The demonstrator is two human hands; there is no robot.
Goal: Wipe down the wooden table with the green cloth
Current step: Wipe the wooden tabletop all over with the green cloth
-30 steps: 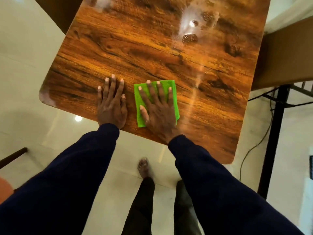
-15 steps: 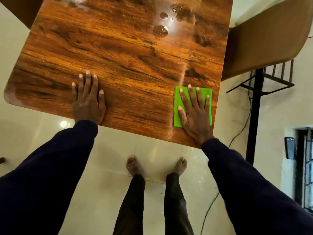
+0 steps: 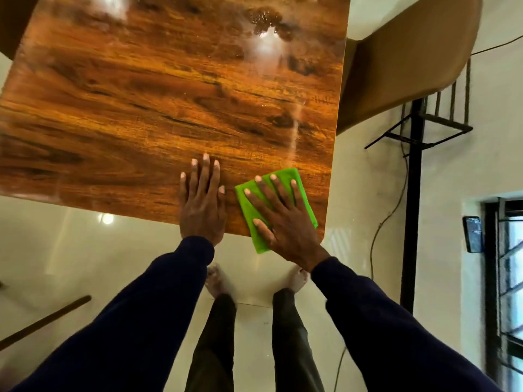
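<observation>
Head view, looking down. At the near left a dark stick (image 3: pixel 42 323) lies on the pale glossy floor (image 3: pixel 70 250). The table (image 3: pixel 127 94), glossy wood with strong grain, fills the far left and middle, and its near edge slants across the view.

The left hand (image 3: pixel 202 205) lies flat on bare wood at that near edge, fingers straight and close together, grasping nothing. Its thumb sits just left of the cloth (image 3: pixel 285 175) without touching it. Below, a bare foot (image 3: pixel 216 280) stands on the floor between two dark sleeves.

The green cloth is folded and lies on the table's near right corner, its near tip hanging a little over the edge. The right hand (image 3: pixel 283 222) presses flat on it with fingers spread and straight and the thumb out to the left, not curled round it. Straight beyond, at the far side of the table, wet drops (image 3: pixel 266 21) shine under a glare.

Right of the table stands a brown chair (image 3: pixel 410 60). Near it a black post (image 3: pixel 410 222) rises from the floor, with a thin cable (image 3: pixel 379 230) hanging just to its left. Further right a phone (image 3: pixel 472 234) is on the wall beside a barred window (image 3: pixel 509 278).
</observation>
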